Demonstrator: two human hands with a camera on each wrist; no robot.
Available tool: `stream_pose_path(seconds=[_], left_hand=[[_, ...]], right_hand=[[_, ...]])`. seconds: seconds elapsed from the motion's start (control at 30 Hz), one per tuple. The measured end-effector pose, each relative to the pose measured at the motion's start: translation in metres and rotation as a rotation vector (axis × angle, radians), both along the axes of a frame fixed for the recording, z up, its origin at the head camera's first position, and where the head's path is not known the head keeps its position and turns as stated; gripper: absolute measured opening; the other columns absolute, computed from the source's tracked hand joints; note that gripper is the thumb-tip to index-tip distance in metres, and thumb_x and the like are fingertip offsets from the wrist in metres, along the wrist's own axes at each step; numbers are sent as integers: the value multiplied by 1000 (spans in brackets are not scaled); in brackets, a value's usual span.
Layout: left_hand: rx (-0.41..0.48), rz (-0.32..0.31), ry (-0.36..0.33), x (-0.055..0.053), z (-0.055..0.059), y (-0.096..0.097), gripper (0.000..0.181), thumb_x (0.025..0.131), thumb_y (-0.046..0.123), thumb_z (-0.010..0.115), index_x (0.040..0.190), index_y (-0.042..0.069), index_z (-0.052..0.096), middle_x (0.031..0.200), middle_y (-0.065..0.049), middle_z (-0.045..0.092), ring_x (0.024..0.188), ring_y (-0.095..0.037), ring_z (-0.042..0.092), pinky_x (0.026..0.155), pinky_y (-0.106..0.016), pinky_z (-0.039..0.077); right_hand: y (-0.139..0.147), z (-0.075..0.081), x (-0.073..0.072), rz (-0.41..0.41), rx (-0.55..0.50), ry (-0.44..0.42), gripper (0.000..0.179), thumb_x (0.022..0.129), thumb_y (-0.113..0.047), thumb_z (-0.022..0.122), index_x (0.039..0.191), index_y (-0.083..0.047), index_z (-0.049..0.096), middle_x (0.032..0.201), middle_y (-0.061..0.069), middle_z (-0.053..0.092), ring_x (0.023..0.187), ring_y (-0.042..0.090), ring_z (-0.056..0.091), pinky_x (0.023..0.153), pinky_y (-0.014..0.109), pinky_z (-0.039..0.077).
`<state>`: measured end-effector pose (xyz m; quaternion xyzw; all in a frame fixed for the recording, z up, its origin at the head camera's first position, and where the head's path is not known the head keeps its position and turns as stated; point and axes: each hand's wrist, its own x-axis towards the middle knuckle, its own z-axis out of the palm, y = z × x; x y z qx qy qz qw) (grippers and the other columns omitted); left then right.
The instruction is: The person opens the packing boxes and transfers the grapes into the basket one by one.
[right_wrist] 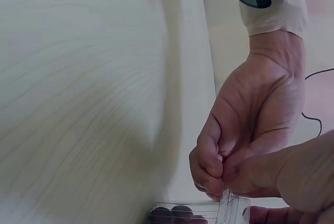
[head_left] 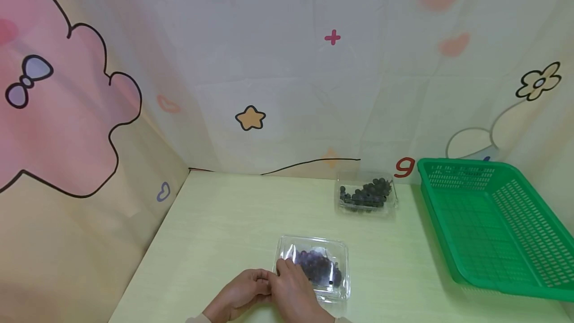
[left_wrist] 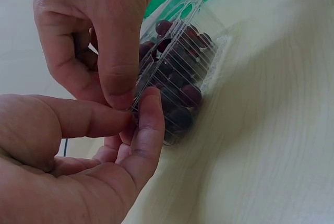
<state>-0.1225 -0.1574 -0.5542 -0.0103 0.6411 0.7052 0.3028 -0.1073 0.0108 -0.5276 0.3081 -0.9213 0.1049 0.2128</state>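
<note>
A lidded clear plastic clamshell box [head_left: 347,275] with a bunch of dark purple grapes [head_left: 316,267] inside sits near the front of the table. My left hand [head_left: 242,290] pinches the box's left edge between thumb and fingers. Right beside it, my right hand [head_left: 293,288] grips the same edge, its fingers lying over the lid's left side. In the left wrist view, both thumbs meet at the rim [left_wrist: 136,98], with grapes [left_wrist: 180,96] visible through the ribbed side wall. The right wrist view shows only one end of the box [right_wrist: 209,209] below the hands.
Farther back stands a second clear box [head_left: 394,207] with dark grapes [head_left: 369,193] in it. A green plastic basket [head_left: 437,236] occupies the right side of the table. Printed cloth walls [head_left: 287,74] enclose the table at the back and sides.
</note>
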Motion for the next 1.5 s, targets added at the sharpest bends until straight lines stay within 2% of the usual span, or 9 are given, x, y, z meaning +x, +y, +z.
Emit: stream_pose_path(seconds=[0.17,0.37,0.57,0.97,1.13,1.3,1.5], left_hand=[[-5,2,7,0,-1,0,17,97,-9,57,112,-14,62,101,-8,67,87,-14,65,80,-26,57],[2,8,6,1,0,1,16,96,-9,57,110,-14,62,97,-8,67,85,-13,65,78,-25,57],[21,11,16,0,-1,3,17,95,-8,57,109,-15,62,95,-6,66,82,-11,62,74,-22,55],[-5,32,8,1,-4,3,19,96,-5,57,112,-15,62,92,-5,65,79,-12,62,72,-23,54],[55,25,-9,0,-7,2,18,94,-5,58,110,-12,61,94,-7,65,81,-12,62,73,-23,55],[126,13,-43,-2,-10,0,19,95,-5,56,112,-10,60,98,-8,64,84,-12,62,75,-22,55],[113,20,-43,-1,-9,1,19,98,-3,56,114,-12,59,100,-10,65,86,-13,62,76,-23,55]], right_hand=[[0,-2,1,-9,3,30,17,68,-13,86,76,-15,71,77,-3,44,73,15,44,62,26,40],[0,-5,-1,-15,36,105,19,63,-13,85,68,-14,68,76,-3,46,72,15,48,62,27,42],[-1,-4,-1,-24,78,59,26,63,-17,86,64,-16,61,76,-4,47,74,15,48,61,25,37],[-1,-8,-3,14,11,127,24,59,-14,85,64,-11,62,74,-4,46,70,14,45,57,23,35],[-1,-8,-4,16,-12,148,24,57,-12,83,64,-10,60,73,-4,46,69,14,46,58,24,37],[0,-8,-4,22,-31,134,21,59,-9,81,65,-10,61,74,-4,47,70,13,46,60,23,38],[1,-6,-3,9,-44,168,23,61,-8,80,64,-11,57,74,-4,47,69,13,44,59,23,35]])
